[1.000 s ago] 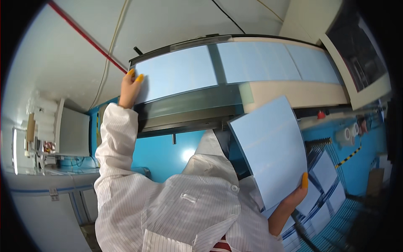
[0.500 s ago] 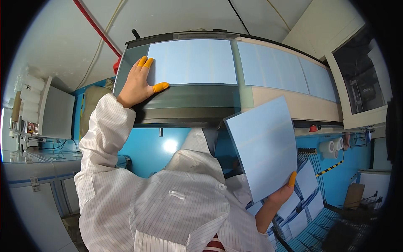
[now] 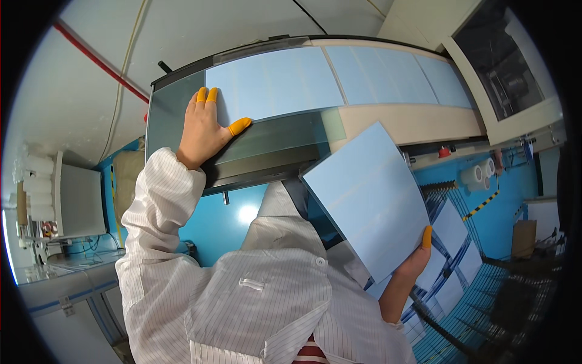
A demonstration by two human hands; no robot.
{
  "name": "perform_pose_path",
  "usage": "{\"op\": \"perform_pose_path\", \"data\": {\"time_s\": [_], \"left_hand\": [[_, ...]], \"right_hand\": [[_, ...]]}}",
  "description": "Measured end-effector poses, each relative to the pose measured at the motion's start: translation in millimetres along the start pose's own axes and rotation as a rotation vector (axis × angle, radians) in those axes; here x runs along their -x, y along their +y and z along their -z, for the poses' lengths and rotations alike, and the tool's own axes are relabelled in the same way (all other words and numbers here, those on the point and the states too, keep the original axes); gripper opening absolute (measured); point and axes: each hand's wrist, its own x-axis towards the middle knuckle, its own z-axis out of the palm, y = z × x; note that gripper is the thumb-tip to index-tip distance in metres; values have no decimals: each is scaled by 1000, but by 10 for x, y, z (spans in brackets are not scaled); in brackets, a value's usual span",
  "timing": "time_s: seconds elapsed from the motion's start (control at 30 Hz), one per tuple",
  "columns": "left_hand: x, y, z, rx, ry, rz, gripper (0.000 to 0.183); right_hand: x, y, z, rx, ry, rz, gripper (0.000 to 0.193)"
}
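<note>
A flat, light-blue rectangular panel (image 3: 276, 82) lies on the dark left end of the conveyor table. My left hand (image 3: 207, 130) is spread against its left end, fingers by that edge and thumb along the near edge. Yellow finger cots cover the thumb and two fingers. My right hand (image 3: 415, 262) grips a second light-blue panel (image 3: 368, 200) by its lower right corner. That panel is tilted in front of the table, with a yellow-capped thumb on its face; the fingers underneath are hidden.
Further light-blue panels (image 3: 379, 76) lie on the beige conveyor belt (image 3: 400, 124), running toward a machine with a dark window (image 3: 500, 60). A wire rack (image 3: 451, 267) holding more panels stands at my right. A red button (image 3: 445, 152) sits on the table's front edge.
The panel under my left hand has slid right, narrowing the gap to its neighbour on the belt. The panel in my right hand stays held. The whole view has tilted.
</note>
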Motion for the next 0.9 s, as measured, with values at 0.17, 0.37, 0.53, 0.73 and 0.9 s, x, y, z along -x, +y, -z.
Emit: {"op": "perform_pose_path", "data": {"time_s": [0.17,0.37,0.53,0.73,0.9], "left_hand": [[-78,90,-79,14,42,-53,80],[-112,86,-79,236,-23,-164,56],[-86,-119,-193,387,-36,-137,46],[-206,-130,-191,658,-212,30,42],[-39,933,258,801,-253,-45,44]], "right_hand": [[43,-16,-28,9,3,-46,29],[81,-8,42,-116,-23,-158,27],[25,216,140,-345,-235,-415,24],[123,228,25,-442,-332,-495,31],[183,77,198,-471,-284,-497,30]]}}
